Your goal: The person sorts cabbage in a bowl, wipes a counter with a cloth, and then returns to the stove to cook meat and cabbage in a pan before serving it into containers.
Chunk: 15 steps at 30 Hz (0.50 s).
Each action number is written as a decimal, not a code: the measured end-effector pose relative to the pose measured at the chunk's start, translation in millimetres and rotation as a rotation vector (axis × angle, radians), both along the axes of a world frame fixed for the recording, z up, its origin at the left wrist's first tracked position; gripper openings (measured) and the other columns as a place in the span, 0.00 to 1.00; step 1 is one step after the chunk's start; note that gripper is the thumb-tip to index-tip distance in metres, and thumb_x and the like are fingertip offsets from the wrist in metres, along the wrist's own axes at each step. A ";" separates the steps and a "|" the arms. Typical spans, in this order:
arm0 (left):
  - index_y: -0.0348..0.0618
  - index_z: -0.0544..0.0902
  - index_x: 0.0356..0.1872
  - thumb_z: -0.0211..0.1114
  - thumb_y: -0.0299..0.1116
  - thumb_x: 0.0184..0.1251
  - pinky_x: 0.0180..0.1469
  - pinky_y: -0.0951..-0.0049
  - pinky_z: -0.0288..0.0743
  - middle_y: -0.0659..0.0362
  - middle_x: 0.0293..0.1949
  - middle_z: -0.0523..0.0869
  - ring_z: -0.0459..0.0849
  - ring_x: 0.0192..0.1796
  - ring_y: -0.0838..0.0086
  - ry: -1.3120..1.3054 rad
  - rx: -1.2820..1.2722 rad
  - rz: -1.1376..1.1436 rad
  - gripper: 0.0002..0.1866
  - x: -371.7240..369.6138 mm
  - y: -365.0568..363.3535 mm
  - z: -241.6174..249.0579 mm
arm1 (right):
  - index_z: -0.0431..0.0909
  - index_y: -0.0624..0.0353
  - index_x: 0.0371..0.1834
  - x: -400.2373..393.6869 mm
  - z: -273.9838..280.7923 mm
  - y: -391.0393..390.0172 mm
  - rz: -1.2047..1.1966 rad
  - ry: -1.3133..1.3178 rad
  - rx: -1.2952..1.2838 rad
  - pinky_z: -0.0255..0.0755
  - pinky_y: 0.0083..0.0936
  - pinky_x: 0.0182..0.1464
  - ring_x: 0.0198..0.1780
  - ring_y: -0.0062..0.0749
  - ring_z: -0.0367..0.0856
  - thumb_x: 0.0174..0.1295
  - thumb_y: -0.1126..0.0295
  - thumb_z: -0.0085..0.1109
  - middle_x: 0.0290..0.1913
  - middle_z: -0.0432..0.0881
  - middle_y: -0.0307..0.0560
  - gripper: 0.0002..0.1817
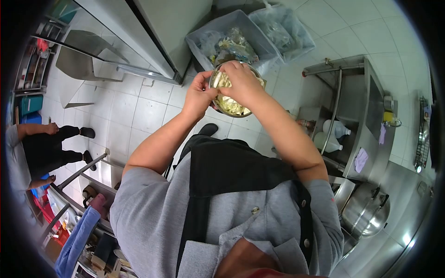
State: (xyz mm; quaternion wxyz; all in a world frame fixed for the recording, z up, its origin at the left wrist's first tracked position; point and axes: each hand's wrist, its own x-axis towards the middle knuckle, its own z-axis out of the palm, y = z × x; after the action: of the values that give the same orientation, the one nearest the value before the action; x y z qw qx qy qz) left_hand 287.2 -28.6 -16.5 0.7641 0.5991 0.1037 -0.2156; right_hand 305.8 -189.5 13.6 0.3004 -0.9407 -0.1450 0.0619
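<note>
Metal bowl [239,115] of pale leaf pieces [234,108], held above floor [148,109] near bin [254,37], likely light, stiff, slick, so rim-hold; left hand [198,96] grip closed on rim, right hand [241,84] bent over leaf pieces, hold unclear.

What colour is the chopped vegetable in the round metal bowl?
The chopped vegetable is pale cream to yellow-green; it shows best in the head view.

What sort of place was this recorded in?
Probably a commercial kitchen: a large, round, shiny metal pot and a grey stainless-steel bench stand at the right, and the wearer's left hand holds a round metal bowl of pale cut vegetables.
</note>
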 end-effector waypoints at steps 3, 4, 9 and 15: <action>0.40 0.73 0.58 0.57 0.16 0.53 0.18 0.79 0.76 0.66 0.28 0.71 0.75 0.23 0.82 -0.014 0.020 -0.015 0.27 0.3 -1.6 3.0 | 0.74 0.58 0.48 3.9 6.6 1.3 -0.075 0.231 0.114 0.70 0.35 0.55 0.53 0.46 0.75 0.44 0.70 0.70 0.49 0.76 0.51 0.25; 0.40 0.73 0.58 0.56 0.16 0.53 0.18 0.79 0.76 0.66 0.28 0.71 0.75 0.22 0.82 -0.015 0.028 -0.020 0.27 -0.2 -1.3 3.2 | 0.75 0.58 0.47 4.8 8.9 2.1 -0.099 0.338 0.163 0.70 0.35 0.55 0.52 0.46 0.75 0.45 0.71 0.69 0.48 0.76 0.51 0.23; 0.39 0.73 0.57 0.58 0.16 0.53 0.18 0.77 0.78 0.65 0.29 0.71 0.76 0.23 0.80 -0.044 0.009 -0.005 0.26 1.7 2.2 -4.9 | 0.78 0.57 0.40 -1.7 -18.2 5.2 -0.009 0.008 0.277 0.72 0.33 0.50 0.46 0.44 0.78 0.49 0.73 0.65 0.41 0.77 0.50 0.14; 0.40 0.73 0.58 0.56 0.16 0.53 0.18 0.80 0.76 0.66 0.29 0.74 0.76 0.23 0.82 -0.038 0.000 0.008 0.27 4.4 10.3 -10.4 | 0.81 0.60 0.40 33.9 4.6 -14.9 -0.073 0.356 0.368 0.75 0.27 0.43 0.38 0.31 0.82 0.51 0.75 0.62 0.36 0.82 0.44 0.11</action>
State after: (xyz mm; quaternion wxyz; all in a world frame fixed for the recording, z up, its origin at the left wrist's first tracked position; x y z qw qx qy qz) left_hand 291.5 -18.3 -26.9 0.7669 0.6026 0.0914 -0.2009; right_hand 339.7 -204.4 18.2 0.4892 -0.8492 -0.0646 0.1880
